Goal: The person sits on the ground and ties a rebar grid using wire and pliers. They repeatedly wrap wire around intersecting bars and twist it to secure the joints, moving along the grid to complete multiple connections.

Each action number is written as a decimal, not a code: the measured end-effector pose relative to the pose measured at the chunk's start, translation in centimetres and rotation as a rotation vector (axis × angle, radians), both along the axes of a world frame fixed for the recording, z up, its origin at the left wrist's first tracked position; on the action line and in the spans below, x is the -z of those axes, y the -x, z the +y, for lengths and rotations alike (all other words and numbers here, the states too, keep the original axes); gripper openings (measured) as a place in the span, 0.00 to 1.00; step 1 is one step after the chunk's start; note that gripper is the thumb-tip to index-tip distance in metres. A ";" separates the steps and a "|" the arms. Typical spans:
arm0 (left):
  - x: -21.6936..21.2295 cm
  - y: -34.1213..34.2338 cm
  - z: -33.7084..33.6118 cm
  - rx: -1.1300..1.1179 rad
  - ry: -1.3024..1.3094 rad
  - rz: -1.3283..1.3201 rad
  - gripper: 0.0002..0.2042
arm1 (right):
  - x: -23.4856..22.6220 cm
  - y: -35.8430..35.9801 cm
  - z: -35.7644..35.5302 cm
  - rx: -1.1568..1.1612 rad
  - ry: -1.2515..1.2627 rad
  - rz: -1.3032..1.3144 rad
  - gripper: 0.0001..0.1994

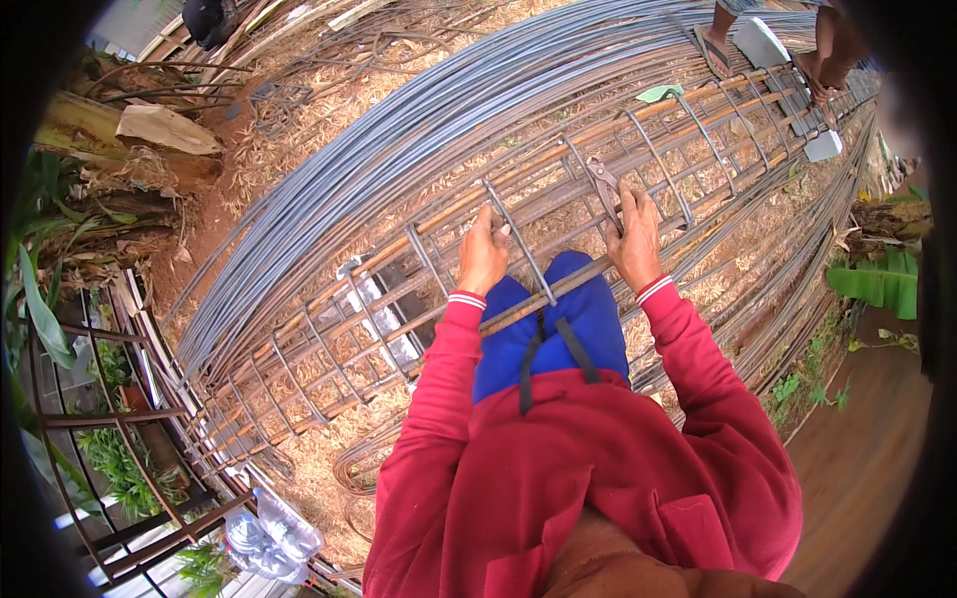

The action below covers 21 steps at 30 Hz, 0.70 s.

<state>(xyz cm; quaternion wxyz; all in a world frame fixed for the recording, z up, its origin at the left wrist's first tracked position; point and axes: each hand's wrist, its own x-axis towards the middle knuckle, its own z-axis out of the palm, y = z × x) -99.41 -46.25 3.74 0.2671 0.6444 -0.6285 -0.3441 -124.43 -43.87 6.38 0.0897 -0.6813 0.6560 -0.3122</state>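
A long rebar cage (pixel 399 239) of rusty lengthwise bars and square stirrups runs across in front of me, from lower left to upper right. My right hand (pixel 635 244) grips a pair of rusty pincers (pixel 602 187), whose jaws point away from me over the cage. Beside a stirrup (pixel 516 234), my left hand (pixel 483 254) is closed, its fingers curled and the thumb pressed in. Whatever it may pinch is too small to make out. The near bar of the cage passes just before my blue trousers.
Bundled steel rods (pixel 329 169) curve along the far side. Pale blocks (pixel 379 309) sit under the cage. At upper right, another person's hands (pixel 819 80) touch its end, beside a sandalled foot (pixel 715 52). A metal frame (pixel 120 419) and plastic bottles (pixel 269 538) stand lower left.
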 end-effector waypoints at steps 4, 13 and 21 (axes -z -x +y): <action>0.0 -0.1 0.0 0.018 0.031 0.013 0.09 | -1.4 -2.2 1.4 -0.123 0.006 0.135 0.21; 0.4 -0.1 -0.3 0.022 0.041 0.041 0.08 | -0.4 -7.6 2.0 -0.270 -0.191 0.263 0.23; 0.4 0.2 0.1 -0.033 0.064 0.058 0.08 | 0.9 -9.3 -0.1 -0.235 -0.286 0.290 0.17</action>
